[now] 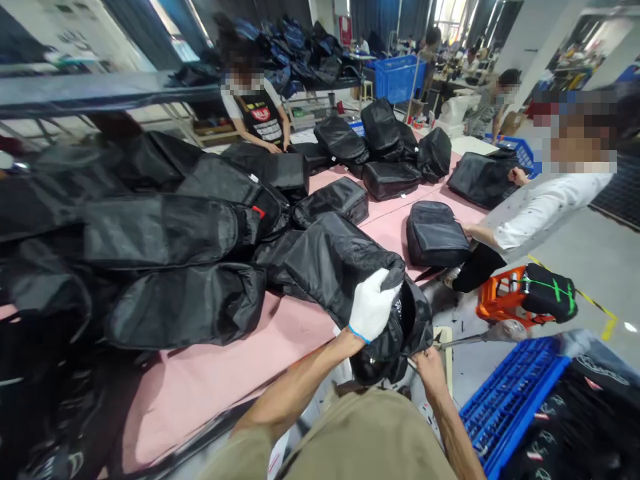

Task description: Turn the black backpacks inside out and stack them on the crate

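A black fabric bag [333, 257] lies across the table edge in front of me, its near end open and hanging toward my body. My left hand [373, 307], in a white glove with a blue cuff, is closed on the fabric by the bag's opening. Bare and lower down, my right hand [431, 367] is at the bag's near right edge with its fingers pressed together. What sits between those fingers is too small to make out. Some white lettering shows inside the opening.
Several black bags [187, 303] cover the left of the pink-topped table [240, 333]. One co-worker [260, 113] stands across it; another [545, 200], at right, touches a black bag [435, 233]. An orange stool [503, 293] and a blue crate [510, 393] with black fabric stand at right.
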Available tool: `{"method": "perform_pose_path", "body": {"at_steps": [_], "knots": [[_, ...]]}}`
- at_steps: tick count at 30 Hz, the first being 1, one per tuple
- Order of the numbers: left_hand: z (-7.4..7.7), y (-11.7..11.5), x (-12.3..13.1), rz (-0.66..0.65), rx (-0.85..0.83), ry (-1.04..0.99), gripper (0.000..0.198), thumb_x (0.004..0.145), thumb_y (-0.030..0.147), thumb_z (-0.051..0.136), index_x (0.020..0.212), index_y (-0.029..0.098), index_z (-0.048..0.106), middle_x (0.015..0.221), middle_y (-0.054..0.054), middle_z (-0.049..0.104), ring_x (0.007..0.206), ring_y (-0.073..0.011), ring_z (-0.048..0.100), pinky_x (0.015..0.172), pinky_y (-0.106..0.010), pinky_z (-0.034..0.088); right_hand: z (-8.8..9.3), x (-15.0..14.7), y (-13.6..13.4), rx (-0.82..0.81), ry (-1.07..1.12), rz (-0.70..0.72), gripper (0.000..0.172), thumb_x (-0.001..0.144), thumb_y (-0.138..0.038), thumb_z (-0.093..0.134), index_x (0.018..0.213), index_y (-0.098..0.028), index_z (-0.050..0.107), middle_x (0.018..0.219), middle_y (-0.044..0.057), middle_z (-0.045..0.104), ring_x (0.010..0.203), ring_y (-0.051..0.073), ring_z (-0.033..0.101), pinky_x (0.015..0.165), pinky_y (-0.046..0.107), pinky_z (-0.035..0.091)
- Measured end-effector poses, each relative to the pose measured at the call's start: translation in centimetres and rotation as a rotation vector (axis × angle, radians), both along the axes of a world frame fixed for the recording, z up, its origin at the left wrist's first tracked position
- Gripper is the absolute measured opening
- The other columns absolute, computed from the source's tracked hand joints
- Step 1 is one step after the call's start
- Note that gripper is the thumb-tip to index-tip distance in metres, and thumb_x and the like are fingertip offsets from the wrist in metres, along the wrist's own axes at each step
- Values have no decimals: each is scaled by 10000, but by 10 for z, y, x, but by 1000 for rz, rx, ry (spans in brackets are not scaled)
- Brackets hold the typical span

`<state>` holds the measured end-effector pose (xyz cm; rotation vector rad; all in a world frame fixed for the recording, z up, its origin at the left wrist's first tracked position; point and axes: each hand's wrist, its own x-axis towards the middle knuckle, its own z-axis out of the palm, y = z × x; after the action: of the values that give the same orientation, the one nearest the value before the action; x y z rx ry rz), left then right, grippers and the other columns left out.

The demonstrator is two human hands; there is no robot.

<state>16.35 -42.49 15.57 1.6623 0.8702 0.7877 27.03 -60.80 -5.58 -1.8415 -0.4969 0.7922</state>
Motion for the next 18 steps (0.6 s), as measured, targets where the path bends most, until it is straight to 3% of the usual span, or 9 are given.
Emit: {"method": "perform_pose_path", "body": {"at_steps": [2,5,8,10,13,15,18], "knots": [[16,-9,-5,-46,-13,-11,323,969,441,637,762,224,518,736,43,465,749,-146,444,689,-285,346,18,18,-13,-32,-72,-165,508,871,-626,652,1003,-158,803,1010,164,839,1025,336,764,890,411,630],[35,-22,-19,-121,-22,6,412,971,503,657,733,231,459,738,39,436,740,-144,422,676,-285,339,56,56,-26,64,-220,-359,547,888,-595,658,1197,-165,794,1137,140,840,1063,299,744,911,391,614],[39,-30,-35,-206,-36,91,440,975,572,650,750,226,497,746,31,477,741,-150,440,678,-291,350,97,99,-46,207,-335,-505,624,847,-567,780,1329,-172,753,1211,106,819,1058,260,731,946,375,594],[30,-32,-44,-278,-78,166,440,975,614,626,792,221,549,762,21,537,751,-163,470,687,-300,367,119,121,-60,223,-441,-540,566,823,-574,818,1221,-173,779,1144,93,811,1011,247,718,938,371,577],[4,-32,-54,-320,-162,256,422,965,627,599,827,230,568,799,6,594,771,-186,502,696,-316,393,137,133,-68,186,-571,-462,483,876,-619,778,1087,-185,785,1047,86,796,954,239,703,903,374,559],[-19,-30,-61,-304,-195,291,417,970,627,592,826,237,551,827,-10,629,791,-202,529,709,-329,424,137,127,-57,145,-639,-365,494,931,-661,728,1084,-194,782,1039,88,795,944,242,701,887,376,551],[-53,-21,-77,-285,-230,331,433,992,650,568,882,232,595,910,-51,717,847,-237,618,768,-362,506,123,105,-20,92,-712,-233,518,999,-696,659,1109,-205,783,1057,92,805,953,255,714,892,382,544]]}}
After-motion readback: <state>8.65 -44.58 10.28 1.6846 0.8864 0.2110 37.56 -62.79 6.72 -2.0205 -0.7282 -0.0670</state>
